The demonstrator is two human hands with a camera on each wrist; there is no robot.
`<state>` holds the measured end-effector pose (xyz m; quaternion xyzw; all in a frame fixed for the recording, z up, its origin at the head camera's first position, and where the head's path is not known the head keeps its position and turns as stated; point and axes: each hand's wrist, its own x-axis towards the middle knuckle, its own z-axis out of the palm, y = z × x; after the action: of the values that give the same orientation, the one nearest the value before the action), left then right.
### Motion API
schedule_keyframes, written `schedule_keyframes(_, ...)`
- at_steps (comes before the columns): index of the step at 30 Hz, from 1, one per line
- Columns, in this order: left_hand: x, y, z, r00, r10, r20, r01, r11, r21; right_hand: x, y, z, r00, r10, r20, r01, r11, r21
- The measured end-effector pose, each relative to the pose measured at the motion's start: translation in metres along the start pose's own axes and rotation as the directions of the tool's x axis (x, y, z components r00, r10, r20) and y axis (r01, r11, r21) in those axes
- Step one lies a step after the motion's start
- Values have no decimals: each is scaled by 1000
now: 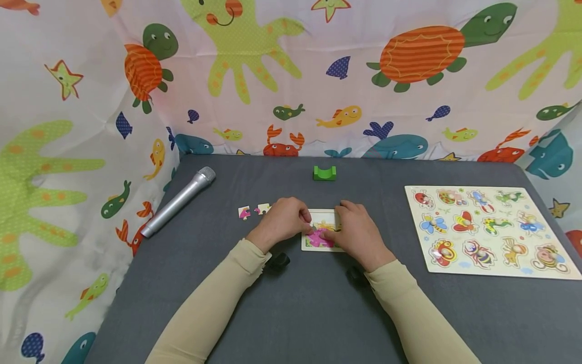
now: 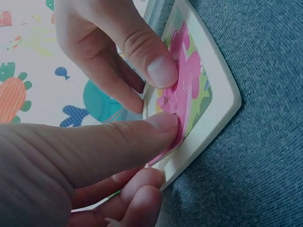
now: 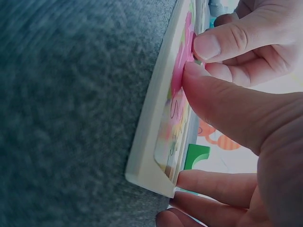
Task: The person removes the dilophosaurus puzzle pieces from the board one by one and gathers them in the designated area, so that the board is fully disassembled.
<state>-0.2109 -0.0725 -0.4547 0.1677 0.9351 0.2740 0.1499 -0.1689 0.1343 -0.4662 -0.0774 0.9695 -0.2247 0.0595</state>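
A small jigsaw puzzle tray (image 1: 322, 248) with a pale rim lies flat on the table between both hands. Inside it shows a pink picture over green and yellow. My left hand (image 1: 284, 222) pinches a pink puzzle piece (image 2: 165, 153) at the tray's left side, thumb on top and fingers curled at the rim. My right hand (image 1: 361, 235) grips the tray, its thumb pressing the pink picture and its other fingers against the far right edge. Both thumb tips nearly meet. Two loose puzzle pieces, one pink and white (image 1: 244, 213), the other multicoloured (image 1: 262, 209), lie left of the tray.
A silver microphone (image 1: 179, 201) lies at the left table edge. Behind the tray stands a green curved block (image 1: 324, 174). A large board with insect pictures (image 1: 491, 232) lies to the right. A patterned sea-animal cloth (image 1: 282, 76) hangs along the table's back and sides.
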Motion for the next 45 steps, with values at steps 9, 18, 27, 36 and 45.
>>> schedule_keyframes(9, -1, -2, -2, 1000, 9, 21, -7, 996, -85, 0, 0, -1, 1000, -4, 5, 4, 1000, -4)
schedule_keyframes(18, 0, -9, -7, 993, 63, 95, -48, 986, -161, -1, -2, -3, 1000, -2, 16, 2, 1000, -16)
schedule_keyframes(27, 0, -10, -13, 991, 70, 112, -46, 978, -205, 1, -2, -5, 1000, -12, 16, 12, 1000, -25)
schedule_keyframes(36, -2, -15, -20, 993, 35, 111, -10, 976, -217, 2, -3, -5, 1000, -24, -2, 24, 999, -22)
schedule_keyframes(45, -38, -58, -37, 995, -29, 91, 51, 966, -255, -1, -3, 0, 1000, 17, 24, -17, 1000, -25)
